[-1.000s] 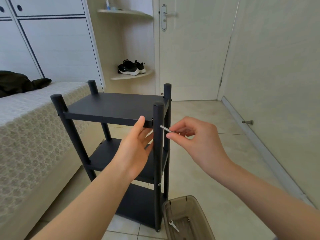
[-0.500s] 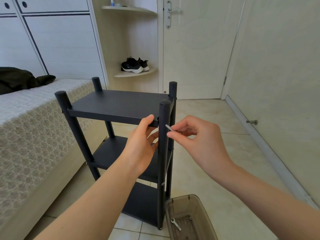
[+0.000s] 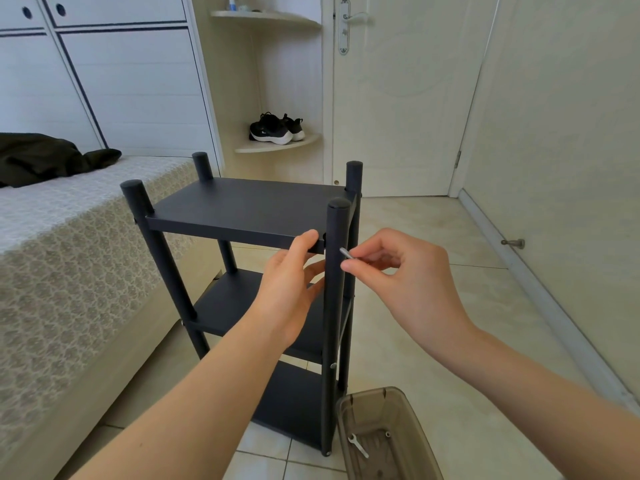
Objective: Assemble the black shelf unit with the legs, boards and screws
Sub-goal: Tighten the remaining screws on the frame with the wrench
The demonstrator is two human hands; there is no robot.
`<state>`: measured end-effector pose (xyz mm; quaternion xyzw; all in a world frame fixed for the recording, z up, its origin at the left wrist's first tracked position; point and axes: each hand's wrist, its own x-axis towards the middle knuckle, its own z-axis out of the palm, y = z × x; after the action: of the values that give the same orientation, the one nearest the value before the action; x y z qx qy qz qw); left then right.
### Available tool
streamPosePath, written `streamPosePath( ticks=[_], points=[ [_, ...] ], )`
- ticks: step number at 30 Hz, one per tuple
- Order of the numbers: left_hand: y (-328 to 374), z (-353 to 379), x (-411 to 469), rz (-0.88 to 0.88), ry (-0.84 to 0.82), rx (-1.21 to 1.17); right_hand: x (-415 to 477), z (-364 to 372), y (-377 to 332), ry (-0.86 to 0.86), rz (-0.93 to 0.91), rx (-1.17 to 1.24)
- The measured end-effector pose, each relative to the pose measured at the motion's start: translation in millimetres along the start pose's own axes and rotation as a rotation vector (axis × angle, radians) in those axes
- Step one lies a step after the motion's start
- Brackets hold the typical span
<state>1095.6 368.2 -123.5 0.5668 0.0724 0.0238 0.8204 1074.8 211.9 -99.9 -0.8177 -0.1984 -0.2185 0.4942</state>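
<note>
Moved: screw (image 3: pixel 345 252) now touching front leg (image 3: pixel 333 223).
Right hand (image 3: pixel 405 282): pinches screw.
Left hand (image 3: pixel 287 289): grips top board (image 3: pixel 249 209).
Handling: tiny, slippery; pinch shank.

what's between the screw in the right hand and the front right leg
Nothing visible. The screw, pinched by the right hand, has its tip almost at the front right leg, level with the top board. The left hand holds the board's edge on the leg's other side.

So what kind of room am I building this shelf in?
Probably a bedroom: a bed with a patterned cover on the left, white wardrobe doors behind it, and black sneakers on a corner shelf by the door.
</note>
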Motion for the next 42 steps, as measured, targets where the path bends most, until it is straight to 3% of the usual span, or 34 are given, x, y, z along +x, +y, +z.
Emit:
streamPosePath(
  ticks=[42],
  points=[
    [-7.3,0.1,1.1,0.037,0.011,0.002,7.0,7.9,-7.9,-0.004,0.013,-0.08]
  ],
)
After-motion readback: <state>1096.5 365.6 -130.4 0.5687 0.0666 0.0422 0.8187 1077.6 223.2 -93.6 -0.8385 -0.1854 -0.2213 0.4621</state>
